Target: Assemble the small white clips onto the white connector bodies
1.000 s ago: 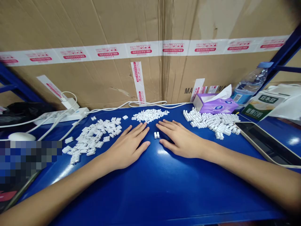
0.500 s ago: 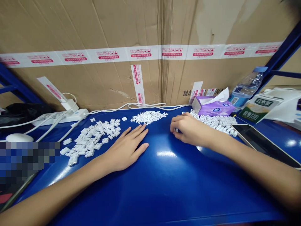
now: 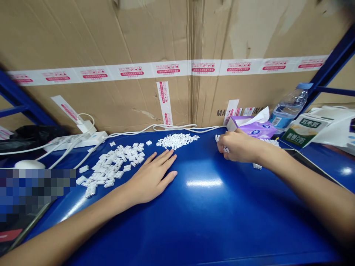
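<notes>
My left hand (image 3: 154, 177) lies flat on the blue table (image 3: 177, 225) with its fingers spread, holding nothing. Just beyond its fingertips is a heap of tiny white plastic bits (image 3: 177, 140). To its left spreads a pile of larger white plastic blocks (image 3: 111, 164). My right hand (image 3: 237, 146) is closed, fingers curled down, and a small white plastic piece (image 3: 226, 149) shows at its fingertips. It hovers over or touches the near side of a third pile of white plastic pieces (image 3: 270, 142), mostly hidden behind the hand and forearm.
A purple tissue pack (image 3: 256, 130), a water bottle (image 3: 290, 107) and a green-and-white carton (image 3: 305, 129) stand at the back right. A phone (image 3: 310, 164) lies partly under my right forearm. A power strip (image 3: 74, 140) with white cables runs along the back left, before a cardboard wall.
My right hand has shifted slightly right and forward, now covering more of the right pile, its fingers still curled. My left hand stays flat in place. The view has tilted a little.
</notes>
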A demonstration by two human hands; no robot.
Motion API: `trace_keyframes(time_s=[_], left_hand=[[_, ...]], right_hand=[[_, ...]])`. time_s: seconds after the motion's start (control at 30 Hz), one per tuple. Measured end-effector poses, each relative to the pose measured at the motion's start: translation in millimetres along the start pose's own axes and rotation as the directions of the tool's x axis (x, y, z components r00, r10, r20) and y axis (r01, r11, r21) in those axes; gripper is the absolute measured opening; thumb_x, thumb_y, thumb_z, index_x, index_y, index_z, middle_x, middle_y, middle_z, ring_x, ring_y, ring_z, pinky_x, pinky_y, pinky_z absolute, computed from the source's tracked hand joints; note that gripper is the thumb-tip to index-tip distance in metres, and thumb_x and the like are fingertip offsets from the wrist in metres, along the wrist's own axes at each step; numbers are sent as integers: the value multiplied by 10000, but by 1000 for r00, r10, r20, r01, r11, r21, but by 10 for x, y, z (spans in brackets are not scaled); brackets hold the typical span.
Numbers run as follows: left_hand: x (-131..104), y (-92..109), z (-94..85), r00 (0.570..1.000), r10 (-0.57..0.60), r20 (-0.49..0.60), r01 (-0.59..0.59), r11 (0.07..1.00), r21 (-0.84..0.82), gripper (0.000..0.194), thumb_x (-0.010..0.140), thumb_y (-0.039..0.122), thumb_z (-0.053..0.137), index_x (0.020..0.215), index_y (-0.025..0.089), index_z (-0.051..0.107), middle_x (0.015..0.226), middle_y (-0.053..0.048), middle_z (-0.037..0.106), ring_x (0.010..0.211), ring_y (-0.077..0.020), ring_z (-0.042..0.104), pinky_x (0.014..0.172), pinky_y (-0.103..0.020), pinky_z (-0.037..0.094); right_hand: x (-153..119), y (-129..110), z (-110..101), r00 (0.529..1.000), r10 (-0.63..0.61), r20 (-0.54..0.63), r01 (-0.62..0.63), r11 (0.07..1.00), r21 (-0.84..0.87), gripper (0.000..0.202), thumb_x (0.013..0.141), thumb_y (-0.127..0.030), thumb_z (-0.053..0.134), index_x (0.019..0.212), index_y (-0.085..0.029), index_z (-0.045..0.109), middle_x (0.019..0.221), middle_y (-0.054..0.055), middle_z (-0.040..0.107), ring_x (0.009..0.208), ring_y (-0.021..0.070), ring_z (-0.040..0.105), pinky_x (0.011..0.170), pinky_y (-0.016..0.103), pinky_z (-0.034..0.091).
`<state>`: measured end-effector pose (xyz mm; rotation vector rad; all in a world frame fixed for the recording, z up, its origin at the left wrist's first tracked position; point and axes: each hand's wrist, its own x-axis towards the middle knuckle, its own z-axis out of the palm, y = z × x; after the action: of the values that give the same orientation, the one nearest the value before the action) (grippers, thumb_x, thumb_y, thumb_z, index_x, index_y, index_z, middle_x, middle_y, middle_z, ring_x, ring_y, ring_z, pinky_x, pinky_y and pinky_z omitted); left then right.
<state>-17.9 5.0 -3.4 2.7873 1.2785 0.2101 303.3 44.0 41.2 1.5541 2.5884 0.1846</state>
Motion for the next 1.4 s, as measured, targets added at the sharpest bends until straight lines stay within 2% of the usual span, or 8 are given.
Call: trace_keyframes(time_s=[0.1, 0.2, 0.3, 0.4, 0.63, 0.77, 1.07, 1.4], left_hand=[[-8, 8, 2, 1000, 2, -20, -2, 1000, -8, 567, 1068, 464, 359, 1552, 176, 428, 1642, -120, 341, 1530, -307, 295, 1245, -593, 212], [-19, -24, -76, 997, 6, -74, -7, 1000, -25, 503, 1039, 452, 442, 1464, 205, 551, 1571, -109, 481, 1461, -315, 427, 1207, -560, 324], [-30, -154, -256, 984, -9, -179, 2, 999, -38, 395, 1003, 426, 497, 1254, 201, 702, 1376, -109, 655, 1269, -300, 605, 1094, -479, 471], [-49, -376, -462, 971, -20, -240, 25, 1000, 18, 377, 969, 388, 499, 1185, 174, 720, 1210, -119, 716, 1142, -293, 656, 1000, -442, 516], [-112, -716, -651, 997, -80, -24, 82, 994, 72, 376, 847, 290, 518, 1147, 228, 736, 1190, -86, 730, 1081, -288, 686, 927, -406, 529], [-131, -777, -667, 990, -143, -21, 144, 984, 102, 383, 830, 266, 507, 1136, 237, 736, 1182, -85, 738, 1069, -289, 690, 877, -393, 528], [-111, -855, -700, 974, -226, -9, 226, 968, 108, 350, 831, 354, 552, 1068, 212, 767, 931, -97, 779, 790, -255, 718, 689, -333, 504], [-63, -827, -673, 980, -198, -33, 199, 979, 43, 287, 845, 375, 563, 927, 208, 782, 948, -94, 775, 866, -267, 720, 776, -365, 535]], right_hand=[[0, -61, 20, 991, -60, -123, 65, 997, 44, 141, 750, -170, 714, 879, -225, 724, 1017, 78, 716, 1015, 322, 644, 850, 449, 427], [11, -162, 53, 967, -119, -226, 144, 985, 97, 97, 817, -252, 705, 904, -212, 725, 1082, 104, 695, 1069, 333, 606, 882, 477, 412], [33, -256, 119, 946, -168, -278, 213, 967, 139, 95, 872, -268, 664, 913, -210, 726, 1137, 113, 685, 1089, 325, 588, 880, 477, 410], [53, -312, 189, 938, -180, -297, 238, 956, 173, 112, 910, -261, 618, 917, -210, 717, 1168, 114, 676, 1117, 324, 574, 899, 490, 410], [70, -339, 249, 938, -169, -303, 235, 952, 195, 136, 926, -256, 571, 980, -199, 683, 1170, 132, 670, 1114, 330, 573, 918, 506, 421], [75, -341, 265, 940, -163, -299, 231, 950, 208, 138, 925, -242, 564, 1006, -196, 666, 1124, 123, 675, 1086, 319, 582, 897, 481, 429], [75, -364, 258, 949, -172, -266, 236, 943, 233, 145, 942, -217, 537, 1031, -186, 646, 1093, 116, 676, 1047, 289, 591, 918, 456, 438], [72, -366, 268, 946, -165, -280, 236, 942, 241, 126, 936, -213, 556, 1025, -195, 642, 1076, 111, 678, 1015, 276, 605, 923, 440, 456]])
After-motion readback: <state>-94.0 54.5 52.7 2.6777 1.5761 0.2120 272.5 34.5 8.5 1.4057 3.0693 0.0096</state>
